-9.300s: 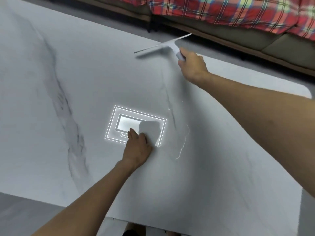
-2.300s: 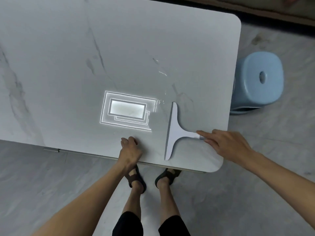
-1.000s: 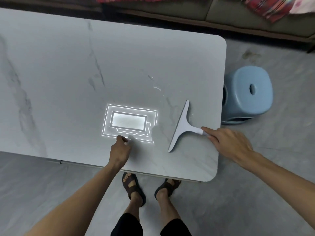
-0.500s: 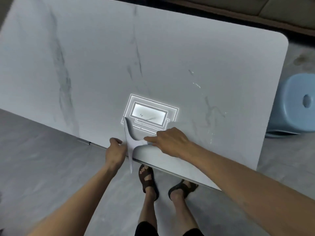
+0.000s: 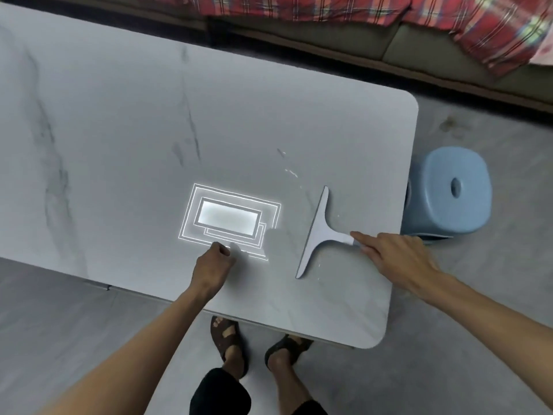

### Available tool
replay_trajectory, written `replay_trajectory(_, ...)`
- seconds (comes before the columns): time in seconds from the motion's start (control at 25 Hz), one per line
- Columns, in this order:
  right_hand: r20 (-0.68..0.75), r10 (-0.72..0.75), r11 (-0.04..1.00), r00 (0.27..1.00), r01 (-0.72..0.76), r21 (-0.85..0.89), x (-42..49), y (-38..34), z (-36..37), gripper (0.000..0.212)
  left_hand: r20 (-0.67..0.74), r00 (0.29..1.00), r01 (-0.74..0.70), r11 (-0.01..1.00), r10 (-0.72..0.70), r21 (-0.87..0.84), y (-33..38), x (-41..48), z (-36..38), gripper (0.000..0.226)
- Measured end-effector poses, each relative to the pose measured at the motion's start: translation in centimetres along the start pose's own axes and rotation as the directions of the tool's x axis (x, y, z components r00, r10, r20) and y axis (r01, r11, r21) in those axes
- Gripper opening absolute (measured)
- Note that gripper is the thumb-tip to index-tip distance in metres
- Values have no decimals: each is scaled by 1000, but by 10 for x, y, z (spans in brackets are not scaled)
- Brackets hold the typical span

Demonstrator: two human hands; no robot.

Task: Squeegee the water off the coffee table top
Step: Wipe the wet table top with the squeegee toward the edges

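Note:
The grey marble-look coffee table top fills the left and middle of the head view. A white T-shaped squeegee lies with its blade on the table's right part, blade running near to far. My right hand grips its handle from the right, index finger stretched along it. Small water streaks and drops glint just beyond the blade's far end. My left hand rests on the table as a closed fist, left of the squeegee, at the near edge of a bright ceiling-light reflection.
A light blue plastic stool stands on the floor against the table's right edge. A sofa with a red plaid blanket runs along the far side. My sandalled feet are under the near edge.
Half a second ago the squeegee hung over the near edge beside my left hand; now it sits on the table's right part. My left hand has come off the edge onto the top.

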State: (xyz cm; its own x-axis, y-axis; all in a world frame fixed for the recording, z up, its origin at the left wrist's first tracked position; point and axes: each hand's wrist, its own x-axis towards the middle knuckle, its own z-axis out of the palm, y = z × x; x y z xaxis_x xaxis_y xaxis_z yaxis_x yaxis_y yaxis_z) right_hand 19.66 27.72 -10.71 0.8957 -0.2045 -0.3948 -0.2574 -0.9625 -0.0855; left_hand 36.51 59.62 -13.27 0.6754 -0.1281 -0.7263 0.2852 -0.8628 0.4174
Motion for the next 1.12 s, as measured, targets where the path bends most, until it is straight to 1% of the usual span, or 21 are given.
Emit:
replay_trajectory(0.08, -38, 38, 997, 999, -35, 76, 0, 1, -19, 45, -15, 999, -32, 999, 33, 9, 19, 7, 3, 20)
replay_trajectory(0.16, -82, 112, 967, 990, -89, 237, 21, -6, -38, 43, -44, 997, -61, 998, 62, 34, 34, 18, -1, 23)
replay_trajectory(0.2, -81, 166, 935, 983, -131, 330, 38, -9, -47, 38, -56, 995, -79, 996, 82, 51, 41, 26, -4, 25)
replay_trajectory(0.28, -21, 265, 841, 964, -220, 495, 86, -17, -64, 35, -63, 990, -116, 989, 123, 95, 56, 50, -13, 28)
replay_trajectory(0.36, -7, 309, 766, 951, -244, 595, 146, -23, -82, 37, -66, 986, -146, 984, 153, 100, 72, 82, -22, 27)
replay_trajectory(0.4, -23, 322, 749, 947, -239, 618, 180, -26, -91, 40, -63, 984, -161, 982, 168, 100, 80, 100, -25, 25)
replay_trajectory(0.48, -64, 353, 757, 934, -245, 605, 251, -29, -108, 45, -33, 977, -203, 969, 210, 142, 95, 132, -28, 16)
replay_trajectory(0.6, -57, 406, 752, 912, -298, 589, 342, -32, -127, 35, 75, 968, -251, 940, 240, 231, 104, 164, -25, 10)
replay_trajectory(0.64, -47, 412, 754, 910, -312, 578, 362, -33, -129, 32, 126, 962, -267, 926, 241, 268, 105, 170, -23, 14)
replay_trajectory(0.72, -28, 383, 796, 923, -315, 517, 381, -33, -125, 32, 213, 954, -276, 898, 212, 342, 107, 178, -19, 26)
replay_trajectory(0.8, -24, 326, 844, 945, -280, 457, 369, -32, -118, 38, 272, 948, -264, 884, 165, 385, 114, 180, -19, 32)
replay_trajectory(0.88, -19, 298, 862, 954, -260, 436, 335, -26, -105, 44, 320, 941, -234, 887, 105, 397, 122, 178, -20, 35)
replay_trajectory(1.0, 27, 296, 865, 955, -280, 417, 265, -15, -85, 51, 367, 929, -194, 893, 35, 406, 136, 176, -23, 36)
replay_trajectory(1.12, 110, 320, 868, 941, -337, 365, 203, -3, -71, 55, 377, 926, -174, 896, 8, 409, 146, 175, -23, 38)
